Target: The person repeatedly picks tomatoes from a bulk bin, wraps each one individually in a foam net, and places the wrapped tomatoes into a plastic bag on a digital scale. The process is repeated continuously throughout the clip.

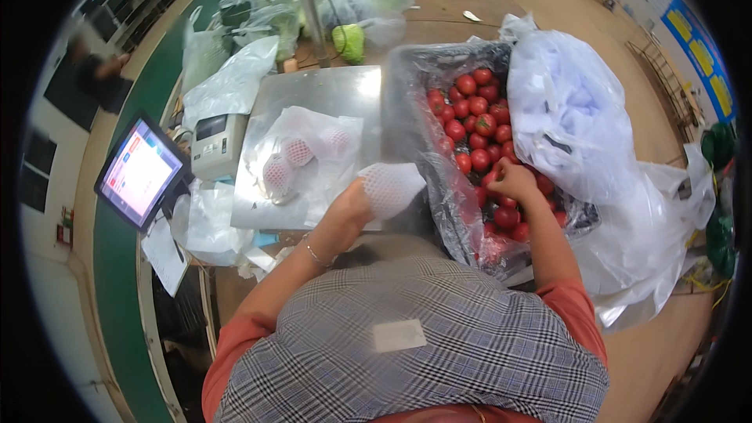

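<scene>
My left hand point(347, 210) is closed on a white foam net sleeve point(393, 189), held up beside the crate. My right hand point(518, 183) reaches into a dark crate point(407, 102) lined with clear plastic film; its fingers are bent around a red tomato point(491, 178), partly hidden by the hand. Many more tomatoes point(472, 105) fill the crate. Left of it, a steel scale plate point(274, 94) carries a clear plastic bag point(351, 127) and several tomatoes in foam nets point(298, 152).
A lit touchscreen point(139, 172) and a small label printer point(218, 146) stand on the left. Bagged green vegetables point(376, 0) lie at the back around a metal post point(310, 12). A bag of white foam nets point(572, 94) leans against the crate's right side. A person point(98, 70) is far left.
</scene>
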{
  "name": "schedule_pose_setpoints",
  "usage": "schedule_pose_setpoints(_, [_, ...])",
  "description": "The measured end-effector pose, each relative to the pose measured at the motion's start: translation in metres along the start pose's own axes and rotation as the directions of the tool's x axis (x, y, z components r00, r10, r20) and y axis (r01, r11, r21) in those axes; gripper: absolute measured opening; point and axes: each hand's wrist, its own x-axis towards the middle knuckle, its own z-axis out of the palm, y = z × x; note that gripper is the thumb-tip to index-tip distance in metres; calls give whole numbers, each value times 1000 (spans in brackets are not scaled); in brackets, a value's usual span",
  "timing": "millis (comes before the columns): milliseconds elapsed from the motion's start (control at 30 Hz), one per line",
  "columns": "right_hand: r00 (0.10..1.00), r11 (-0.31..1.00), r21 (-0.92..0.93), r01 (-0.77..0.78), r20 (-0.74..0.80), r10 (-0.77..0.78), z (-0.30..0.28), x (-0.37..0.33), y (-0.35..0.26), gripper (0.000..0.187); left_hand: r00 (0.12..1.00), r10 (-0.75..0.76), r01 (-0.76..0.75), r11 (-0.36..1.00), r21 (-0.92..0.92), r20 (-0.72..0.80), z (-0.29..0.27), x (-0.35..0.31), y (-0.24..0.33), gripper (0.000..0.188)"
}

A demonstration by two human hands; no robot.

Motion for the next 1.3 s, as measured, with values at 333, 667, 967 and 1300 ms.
schedule_pose_setpoints(333, [451, 441, 130, 888, -431, -781, -44, -100, -207, 57, 999, -53, 46, 938, 344, 9, 13, -15, 21, 62])
schedule_pose_setpoints(667, [622, -24, 1000, -7, -15, -783, -4, -82, -244, 60, 987, -147, 117, 934, 338, 65, 0, -72, 69, 53])
schedule_pose_setpoints(967, [618, 178, 930, 323, -64, -784, -18, -83, -311, 49, 576, 808, -13, 164, 986, -127, -88, -96, 63, 63])
schedule_pose_setpoints(1300, [618, 618, 95, 781, -268, -739, 35, -21, -292, 36, 931, 360, 7, 149, 989, -60, -139, -8, 41, 64])
